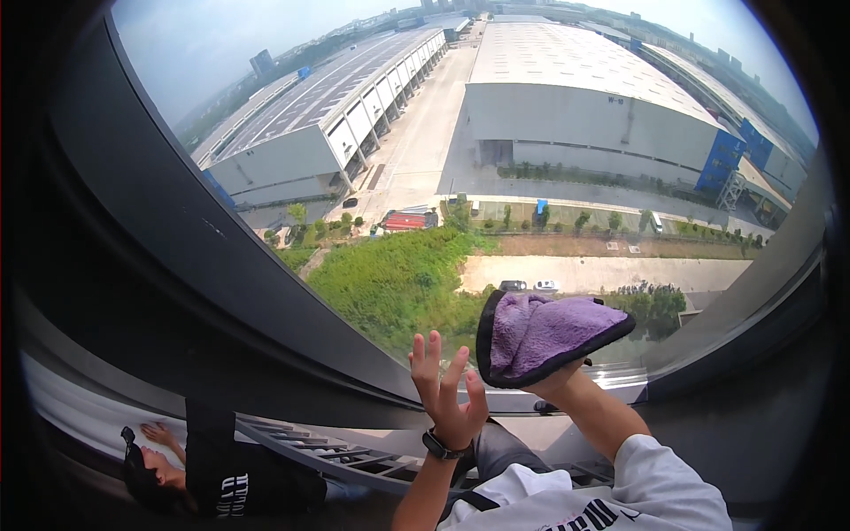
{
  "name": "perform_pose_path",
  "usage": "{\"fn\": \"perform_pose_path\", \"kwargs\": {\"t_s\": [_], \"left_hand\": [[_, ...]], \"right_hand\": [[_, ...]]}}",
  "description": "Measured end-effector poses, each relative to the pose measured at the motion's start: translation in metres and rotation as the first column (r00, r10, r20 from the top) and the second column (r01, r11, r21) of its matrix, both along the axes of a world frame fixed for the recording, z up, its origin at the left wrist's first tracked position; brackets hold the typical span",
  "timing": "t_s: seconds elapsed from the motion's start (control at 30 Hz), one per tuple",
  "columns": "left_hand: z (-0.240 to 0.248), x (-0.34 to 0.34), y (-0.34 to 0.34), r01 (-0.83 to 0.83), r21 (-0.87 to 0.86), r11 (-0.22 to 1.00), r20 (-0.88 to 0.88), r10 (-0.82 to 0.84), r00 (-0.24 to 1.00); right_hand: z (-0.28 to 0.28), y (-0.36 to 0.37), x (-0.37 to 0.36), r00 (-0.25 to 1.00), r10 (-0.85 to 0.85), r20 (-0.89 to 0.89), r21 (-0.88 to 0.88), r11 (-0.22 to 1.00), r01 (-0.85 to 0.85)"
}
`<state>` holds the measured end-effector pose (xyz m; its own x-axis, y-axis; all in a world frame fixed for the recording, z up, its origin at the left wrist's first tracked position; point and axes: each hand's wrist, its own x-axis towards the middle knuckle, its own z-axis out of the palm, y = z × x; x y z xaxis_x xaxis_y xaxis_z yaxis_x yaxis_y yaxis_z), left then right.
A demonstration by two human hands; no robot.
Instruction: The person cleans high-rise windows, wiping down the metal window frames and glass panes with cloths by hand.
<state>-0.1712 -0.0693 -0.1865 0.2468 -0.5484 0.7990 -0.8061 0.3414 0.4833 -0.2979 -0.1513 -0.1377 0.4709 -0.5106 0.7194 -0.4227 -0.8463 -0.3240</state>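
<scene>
A purple plush cleaning cloth with black edging is draped over my right hand, right of the middle of the view. Only the heel of that hand and the wrist show beneath the cloth; its fingers are hidden. The cloth is in front of a large window pane, and whether it touches the glass I cannot tell. To the left of the cloth, my left hand is raised with its fingers spread and nothing in them. A dark watch is on my left wrist.
A dark window frame curves down the left, and another frame side rises on the right. A metal railing runs low behind my left arm. At the lower left is a person in black, one hand raised. Warehouses stand outside.
</scene>
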Motion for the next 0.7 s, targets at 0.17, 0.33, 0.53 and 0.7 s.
{"fn": "perform_pose_path", "kwargs": {"t_s": [0.17, 0.33, 0.53, 0.7], "left_hand": [[-0.013, 0.015, 0.021, -0.120, -0.067, 0.991, -0.179, 0.106, 0.978], [-0.016, 0.035, 0.043, -0.234, -0.073, 0.969, -0.161, 0.220, 0.962], [-0.007, 0.034, 0.041, -0.065, 0.033, 0.997, -0.325, 0.072, 0.943], [0.026, 0.035, 0.022, 0.157, 0.187, 0.970, -0.084, -0.144, 0.986]], "right_hand": [[0.014, 0.004, 0.077, 0.970, 0.103, 0.220, -0.545, 0.838, 0.035], [-0.007, 0.000, 0.102, 0.965, 0.221, 0.142, -0.570, 0.815, -0.103], [-0.008, 0.001, 0.095, 0.930, 0.327, 0.170, -0.519, 0.832, -0.198], [-0.002, 0.008, 0.033, 0.962, 0.125, 0.243, -0.427, 0.904, -0.010]]}}
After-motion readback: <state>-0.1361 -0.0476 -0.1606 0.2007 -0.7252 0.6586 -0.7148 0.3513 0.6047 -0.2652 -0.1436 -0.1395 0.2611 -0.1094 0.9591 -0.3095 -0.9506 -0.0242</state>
